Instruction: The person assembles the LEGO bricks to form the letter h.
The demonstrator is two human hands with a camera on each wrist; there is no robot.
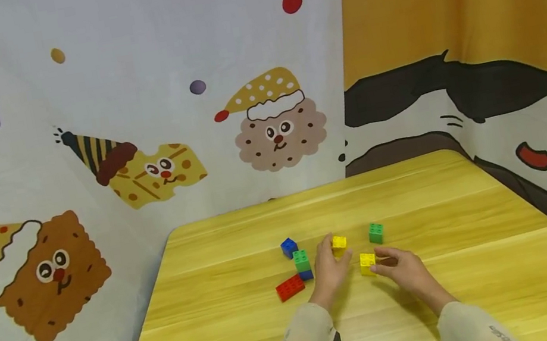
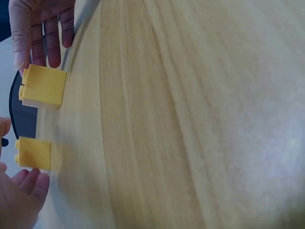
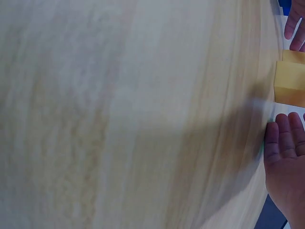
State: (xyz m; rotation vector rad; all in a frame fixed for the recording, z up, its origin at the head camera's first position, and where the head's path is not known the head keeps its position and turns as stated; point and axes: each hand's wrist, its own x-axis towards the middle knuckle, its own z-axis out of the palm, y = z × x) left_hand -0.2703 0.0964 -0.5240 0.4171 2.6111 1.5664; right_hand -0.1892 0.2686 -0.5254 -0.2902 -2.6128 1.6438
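Two yellow toy bricks stand on the table [image 1: 236,339] between the hands. My left hand [image 1: 330,272] is at the farther yellow brick [image 1: 339,243], its fingers along the brick's left side. In the left wrist view the fingertips of this hand [image 2: 21,195] lie close against that brick [image 2: 34,153]; contact is unclear. My right hand [image 1: 404,269] is beside the nearer yellow brick [image 1: 367,264], with the thumb at its edge. The right wrist view shows the right hand's fingers [image 3: 284,133] extended and apart from this brick [image 3: 289,82].
Left of the left hand are a blue brick [image 1: 289,247], a green brick [image 1: 301,260] on top of another blue brick [image 1: 306,275], and a red brick [image 1: 290,288]. One more green brick [image 1: 375,232] stands beyond the right hand. A printed cloth [image 1: 157,93] hangs behind the table.
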